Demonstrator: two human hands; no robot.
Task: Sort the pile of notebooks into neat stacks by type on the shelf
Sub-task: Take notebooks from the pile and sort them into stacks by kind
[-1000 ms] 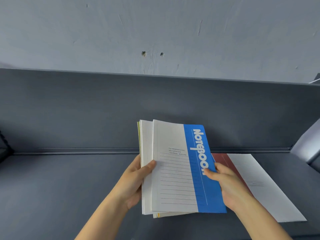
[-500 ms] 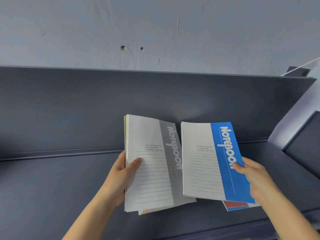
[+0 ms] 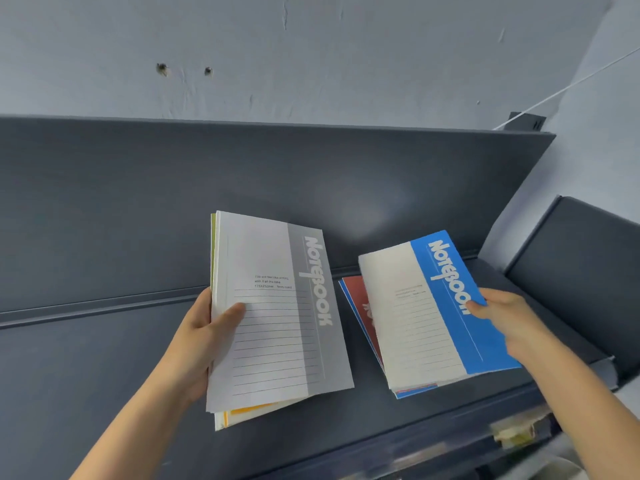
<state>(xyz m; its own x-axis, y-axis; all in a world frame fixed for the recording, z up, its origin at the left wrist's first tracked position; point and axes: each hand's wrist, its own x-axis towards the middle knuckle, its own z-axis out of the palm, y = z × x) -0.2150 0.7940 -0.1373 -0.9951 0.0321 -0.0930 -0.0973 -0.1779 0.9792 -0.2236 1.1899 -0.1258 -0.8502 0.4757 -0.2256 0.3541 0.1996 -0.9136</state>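
My left hand (image 3: 204, 337) grips a stack of notebooks (image 3: 277, 317) by its left edge, thumb on the top cover. That top notebook is white with a grey band. Yellow and green edges show underneath. My right hand (image 3: 502, 317) pinches a white and blue notebook (image 3: 433, 313) at its right edge. It lies over a small stack on the dark shelf (image 3: 86, 375). A red notebook (image 3: 356, 296) and blue edges show beneath it.
The shelf has a tall dark back panel (image 3: 173, 202) and a raised ridge along its rear. A dark side panel (image 3: 581, 271) stands at the right end. A lower shelf with blurred items (image 3: 516, 434) shows below the front edge.
My right hand carried the blue notebook away from the held stack, to the right and down onto the red and blue stack. The grey notebook is now on top in my left hand.
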